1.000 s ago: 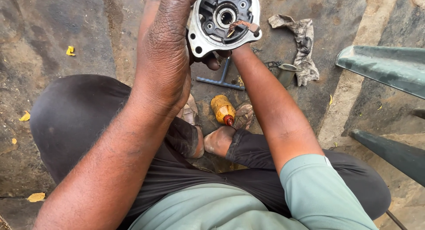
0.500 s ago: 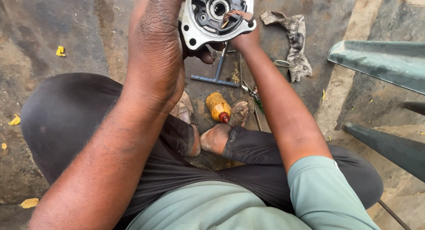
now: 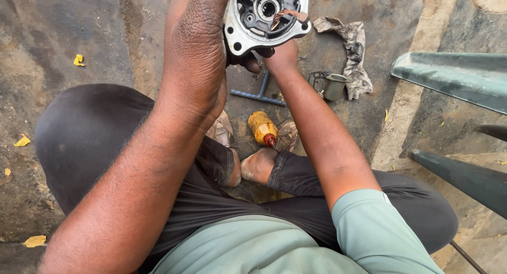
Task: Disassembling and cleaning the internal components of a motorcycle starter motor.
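Observation:
My left hand (image 3: 198, 57) grips the side of a round metal housing (image 3: 264, 15) held up in front of me, its open black inside with a central bearing hole facing the camera. My right hand (image 3: 282, 49) comes up from below the housing, and its fingers press a small reddish-brown piece (image 3: 289, 14) into the inside near the rim. I sit cross-legged on the ground in dark trousers and a pale green shirt.
A yellow bottle with a red tip (image 3: 262, 128) lies between my feet. A blue T-shaped wrench (image 3: 257, 93), a small metal cup (image 3: 334, 86) and a dirty rag (image 3: 351, 47) lie on the concrete beyond. Green metal bars (image 3: 454, 84) stand at the right.
The housing and both hands sit slightly lower and more to the left in view than a second ago. My right fingers stay at the inner rim with the small piece.

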